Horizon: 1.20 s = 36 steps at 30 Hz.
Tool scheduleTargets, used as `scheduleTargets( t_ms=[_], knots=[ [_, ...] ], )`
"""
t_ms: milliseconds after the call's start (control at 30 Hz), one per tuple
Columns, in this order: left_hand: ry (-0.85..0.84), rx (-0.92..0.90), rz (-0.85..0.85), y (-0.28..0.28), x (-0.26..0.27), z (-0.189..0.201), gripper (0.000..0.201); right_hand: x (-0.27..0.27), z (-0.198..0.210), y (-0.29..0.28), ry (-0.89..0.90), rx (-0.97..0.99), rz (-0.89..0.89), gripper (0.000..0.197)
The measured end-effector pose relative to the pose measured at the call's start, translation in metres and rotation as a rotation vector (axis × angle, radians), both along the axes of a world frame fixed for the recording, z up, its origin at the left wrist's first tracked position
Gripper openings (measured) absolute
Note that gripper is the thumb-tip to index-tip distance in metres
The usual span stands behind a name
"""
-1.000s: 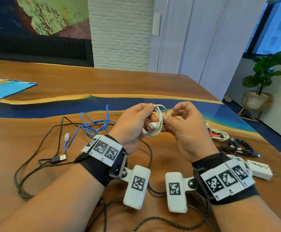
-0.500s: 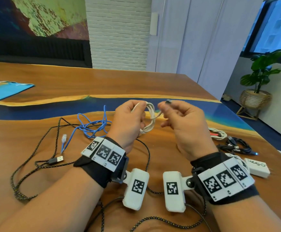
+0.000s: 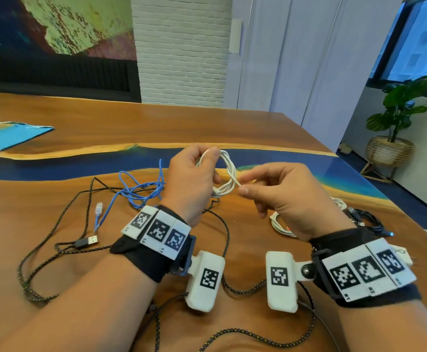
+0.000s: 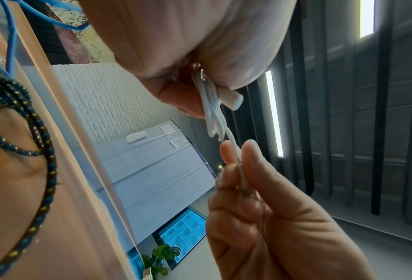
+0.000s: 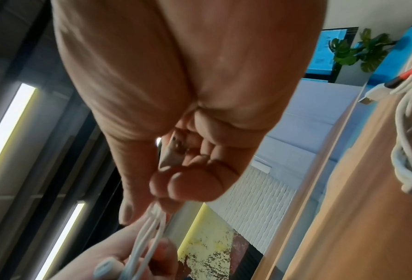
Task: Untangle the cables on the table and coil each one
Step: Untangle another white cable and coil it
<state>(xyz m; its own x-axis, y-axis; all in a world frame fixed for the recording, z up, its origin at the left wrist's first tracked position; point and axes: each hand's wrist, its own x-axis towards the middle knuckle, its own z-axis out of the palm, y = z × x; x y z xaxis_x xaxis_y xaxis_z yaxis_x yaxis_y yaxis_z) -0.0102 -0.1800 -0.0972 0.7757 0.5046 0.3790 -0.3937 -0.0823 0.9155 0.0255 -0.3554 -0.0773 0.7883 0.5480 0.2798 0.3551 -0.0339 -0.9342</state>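
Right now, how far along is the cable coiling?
Done: a white coil and a black bundle lie at the right. In hand: the left hand holds the white cable looped; the right hand pinches its free end. Left: the blue cable and the braided cable, loose and overlapping.

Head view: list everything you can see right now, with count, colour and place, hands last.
white cable: one, white, coiled, held above the table
blue cable: one, blue, loose, left of the hands
braided cable: one, black with yellow flecks, sprawled across the near table
coiled white cable: one, white, under the right hand
black cable bundle: one, black, far right
table: one, wooden with a blue band
potted plant: one, green, floor at right
left hand: grips the coil
right hand: pinches the cable's free end
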Motion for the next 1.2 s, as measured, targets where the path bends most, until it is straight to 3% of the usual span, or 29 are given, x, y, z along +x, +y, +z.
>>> scheduleTargets(
  t_ms=[100, 200, 333, 400, 733, 800, 967, 1100, 1200],
  knots=[
    [-0.020, -0.025, 0.040, 0.007, 0.001, 0.003, 0.020, -0.005, 0.001, 0.002, -0.089, -0.141, 0.013, 0.002],
    [-0.051, -0.034, 0.043, 0.013, 0.000, 0.004, 0.022, -0.010, 0.000, 0.008, -0.194, -0.147, -0.019, 0.002],
    [-0.040, -0.016, 0.018, 0.011, 0.000, 0.002, 0.019, -0.009, -0.003, 0.013, -0.245, -0.054, -0.144, 0.041],
    [-0.017, 0.001, 0.003, 0.009, 0.000, 0.001, 0.018, -0.010, -0.002, 0.014, -0.252, -0.015, -0.141, 0.046],
    [0.064, -0.016, -0.094, -0.002, 0.005, -0.008, 0.018, -0.012, -0.009, 0.025, -0.349, -0.089, -0.092, 0.009],
    [0.104, -0.054, -0.119, 0.000, 0.004, -0.007, 0.020, -0.013, -0.007, 0.023, -0.309, 0.038, -0.066, 0.006],
    [0.096, -0.076, -0.070, 0.005, 0.004, -0.001, 0.027, -0.012, 0.006, 0.012, 0.031, 0.440, 0.048, 0.016],
    [0.077, -0.041, 0.007, 0.012, 0.005, -0.001, 0.025, -0.004, 0.001, 0.013, -0.014, 0.395, -0.067, 0.019],
    [0.069, -0.045, 0.049, 0.019, 0.005, -0.001, 0.023, -0.002, 0.000, 0.013, -0.031, 0.348, -0.142, 0.010]
  ],
)
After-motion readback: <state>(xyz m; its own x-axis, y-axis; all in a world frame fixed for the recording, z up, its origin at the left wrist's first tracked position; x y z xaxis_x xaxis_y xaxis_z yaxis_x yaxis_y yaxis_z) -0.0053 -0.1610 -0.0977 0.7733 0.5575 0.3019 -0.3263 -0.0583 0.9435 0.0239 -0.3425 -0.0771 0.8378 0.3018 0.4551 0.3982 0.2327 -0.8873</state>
